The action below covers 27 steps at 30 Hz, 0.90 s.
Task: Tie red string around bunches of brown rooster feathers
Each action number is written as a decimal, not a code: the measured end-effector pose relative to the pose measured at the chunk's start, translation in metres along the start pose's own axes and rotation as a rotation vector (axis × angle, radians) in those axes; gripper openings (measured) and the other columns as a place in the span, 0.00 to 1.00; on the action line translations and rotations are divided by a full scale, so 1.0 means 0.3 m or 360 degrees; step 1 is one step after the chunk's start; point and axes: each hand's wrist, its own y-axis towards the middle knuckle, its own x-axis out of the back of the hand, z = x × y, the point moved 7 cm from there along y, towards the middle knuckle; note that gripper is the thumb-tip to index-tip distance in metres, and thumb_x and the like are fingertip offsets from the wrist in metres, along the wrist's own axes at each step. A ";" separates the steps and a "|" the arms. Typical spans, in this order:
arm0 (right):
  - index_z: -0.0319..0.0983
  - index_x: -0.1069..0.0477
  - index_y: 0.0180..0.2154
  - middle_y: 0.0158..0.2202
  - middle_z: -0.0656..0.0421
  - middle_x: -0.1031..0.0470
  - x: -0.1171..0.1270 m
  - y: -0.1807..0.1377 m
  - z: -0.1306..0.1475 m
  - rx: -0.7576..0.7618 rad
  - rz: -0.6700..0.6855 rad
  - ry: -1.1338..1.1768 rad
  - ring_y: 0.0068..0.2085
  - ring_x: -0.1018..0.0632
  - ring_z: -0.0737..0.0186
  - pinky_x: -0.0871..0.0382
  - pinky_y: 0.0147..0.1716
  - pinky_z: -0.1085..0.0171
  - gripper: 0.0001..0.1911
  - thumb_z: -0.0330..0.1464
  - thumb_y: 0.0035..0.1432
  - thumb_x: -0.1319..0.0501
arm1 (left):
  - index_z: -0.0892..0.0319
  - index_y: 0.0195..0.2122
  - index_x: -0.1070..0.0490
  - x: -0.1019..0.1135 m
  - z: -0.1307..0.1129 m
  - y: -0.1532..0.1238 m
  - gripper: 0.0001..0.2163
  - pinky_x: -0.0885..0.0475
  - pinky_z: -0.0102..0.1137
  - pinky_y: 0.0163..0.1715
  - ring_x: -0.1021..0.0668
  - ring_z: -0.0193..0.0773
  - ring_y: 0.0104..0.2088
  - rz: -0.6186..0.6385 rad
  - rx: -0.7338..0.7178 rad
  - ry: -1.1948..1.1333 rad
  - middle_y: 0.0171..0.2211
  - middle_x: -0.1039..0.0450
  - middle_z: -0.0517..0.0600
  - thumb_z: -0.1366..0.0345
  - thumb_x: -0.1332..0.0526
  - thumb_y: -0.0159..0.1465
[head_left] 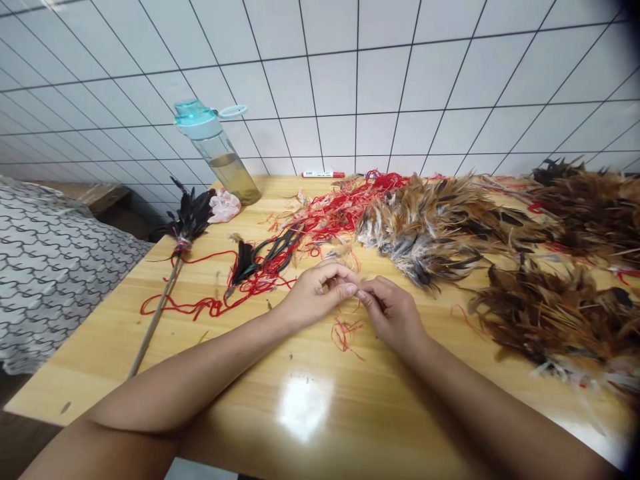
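My left hand point(320, 293) and my right hand point(395, 313) meet fingertip to fingertip above the middle of the wooden table point(240, 393). Both pinch; something tiny and pale, perhaps a feather bit or thread, is between them, too small to make out. Just below the fingers lies a small tangle of red thread scraps point(345, 333). Beyond my left hand, dark-handled scissors point(280, 247) rest partly under red string point(257, 283), beside a small black feather tuft point(243, 263). The nearest feathers to my right hand are a brown bundle point(440, 213) behind it.
At left lies a stick point(157, 320) tipped with black feathers point(194, 210). A water bottle point(233, 173) stands by crumpled pinkish material point(223, 206). A red thread heap point(345, 210) and marker point(323, 175) are near the tiled wall point(330, 80). More brown feathers point(555, 313) spread right.
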 end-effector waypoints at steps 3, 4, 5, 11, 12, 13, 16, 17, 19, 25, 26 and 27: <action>0.40 0.30 0.32 0.29 0.58 0.27 -0.007 -0.002 0.003 0.0017 0.0039 -0.0042 0.31 0.28 0.63 0.37 0.32 0.65 0.08 0.31 0.62 0.46 | 0.61 0.34 0.29 -0.003 0.011 -0.001 0.07 0.30 0.32 0.38 0.26 0.35 0.35 -0.0015 0.0002 -0.0056 0.32 0.27 0.51 0.62 0.40 0.62; 0.40 0.30 0.33 0.29 0.57 0.27 -0.010 -0.002 0.003 0.0015 0.0051 -0.0047 0.32 0.28 0.63 0.36 0.32 0.65 0.08 0.31 0.62 0.46 | 0.61 0.33 0.29 -0.003 0.012 -0.002 0.07 0.30 0.32 0.37 0.26 0.35 0.34 -0.0022 -0.0009 -0.0055 0.31 0.27 0.50 0.62 0.40 0.62; 0.40 0.29 0.34 0.30 0.57 0.27 -0.012 -0.002 0.002 0.0010 0.0061 -0.0052 0.32 0.27 0.63 0.36 0.32 0.65 0.08 0.31 0.62 0.46 | 0.61 0.33 0.30 -0.002 0.013 -0.003 0.07 0.30 0.32 0.37 0.26 0.35 0.34 -0.0029 -0.0023 -0.0042 0.31 0.27 0.50 0.62 0.41 0.62; 0.40 0.28 0.33 0.29 0.57 0.26 -0.026 0.001 0.003 0.0020 0.0116 -0.0082 0.32 0.26 0.63 0.35 0.33 0.65 0.11 0.32 0.63 0.48 | 0.60 0.33 0.31 0.002 -0.009 -0.004 0.07 0.31 0.30 0.35 0.28 0.33 0.33 -0.0034 -0.0134 0.0129 0.30 0.30 0.49 0.62 0.43 0.63; 0.40 0.28 0.32 0.29 0.57 0.26 -0.026 0.003 0.001 0.0022 0.0108 -0.0065 0.32 0.26 0.63 0.35 0.33 0.65 0.11 0.32 0.63 0.48 | 0.60 0.33 0.31 0.012 -0.015 0.001 0.07 0.31 0.30 0.36 0.28 0.33 0.33 -0.0044 -0.0167 0.0157 0.31 0.30 0.49 0.62 0.43 0.64; 0.40 0.28 0.31 0.29 0.57 0.26 -0.022 0.005 -0.004 0.0010 0.0083 -0.0030 0.32 0.26 0.63 0.35 0.33 0.65 0.11 0.32 0.63 0.47 | 0.60 0.34 0.31 0.028 -0.020 0.007 0.07 0.31 0.30 0.37 0.27 0.34 0.34 -0.0080 -0.0200 0.0194 0.32 0.29 0.49 0.62 0.43 0.64; 0.40 0.27 0.31 0.29 0.57 0.24 -0.001 0.014 -0.047 -0.0160 -0.0057 0.0163 0.33 0.26 0.62 0.35 0.34 0.65 0.11 0.34 0.62 0.46 | 0.60 0.37 0.30 0.123 -0.011 0.030 0.07 0.31 0.32 0.39 0.27 0.35 0.37 -0.0368 -0.0246 0.0403 0.37 0.29 0.51 0.63 0.43 0.64; 0.40 0.27 0.30 0.28 0.58 0.25 0.007 0.016 -0.067 -0.0251 -0.0110 0.0231 0.31 0.26 0.63 0.35 0.33 0.65 0.12 0.35 0.62 0.46 | 0.60 0.37 0.30 0.158 0.004 0.037 0.06 0.31 0.31 0.38 0.27 0.34 0.36 -0.0474 -0.0221 0.0503 0.37 0.29 0.51 0.64 0.43 0.63; 0.39 0.28 0.30 0.25 0.60 0.28 0.019 0.017 -0.102 -0.0404 -0.0196 0.0332 0.28 0.29 0.64 0.37 0.29 0.66 0.12 0.36 0.61 0.46 | 0.60 0.35 0.30 0.195 0.039 0.053 0.05 0.31 0.32 0.38 0.28 0.35 0.36 -0.0511 -0.0200 0.0746 0.35 0.29 0.50 0.65 0.43 0.63; 0.39 0.29 0.28 0.21 0.63 0.34 0.033 0.026 -0.116 -0.0466 -0.0257 0.0454 0.24 0.34 0.66 0.41 0.25 0.67 0.13 0.39 0.58 0.45 | 0.59 0.39 0.26 0.166 0.119 0.091 0.09 0.33 0.36 0.44 0.29 0.39 0.41 -0.0388 -0.0326 0.1252 0.37 0.28 0.52 0.65 0.44 0.64; 0.39 0.29 0.27 0.21 0.63 0.35 0.035 0.027 -0.115 -0.0467 -0.0261 0.0463 0.24 0.34 0.66 0.41 0.25 0.67 0.12 0.39 0.58 0.44 | 0.59 0.40 0.26 0.158 0.123 0.098 0.09 0.33 0.36 0.44 0.29 0.40 0.41 -0.0394 -0.0349 0.1285 0.37 0.28 0.53 0.65 0.45 0.65; 0.40 0.30 0.27 0.20 0.63 0.35 0.036 0.028 -0.115 -0.0469 -0.0267 0.0472 0.24 0.34 0.66 0.41 0.25 0.67 0.12 0.39 0.58 0.44 | 0.59 0.40 0.26 0.151 0.126 0.105 0.10 0.33 0.36 0.43 0.29 0.40 0.41 -0.0395 -0.0360 0.1309 0.37 0.28 0.53 0.65 0.45 0.65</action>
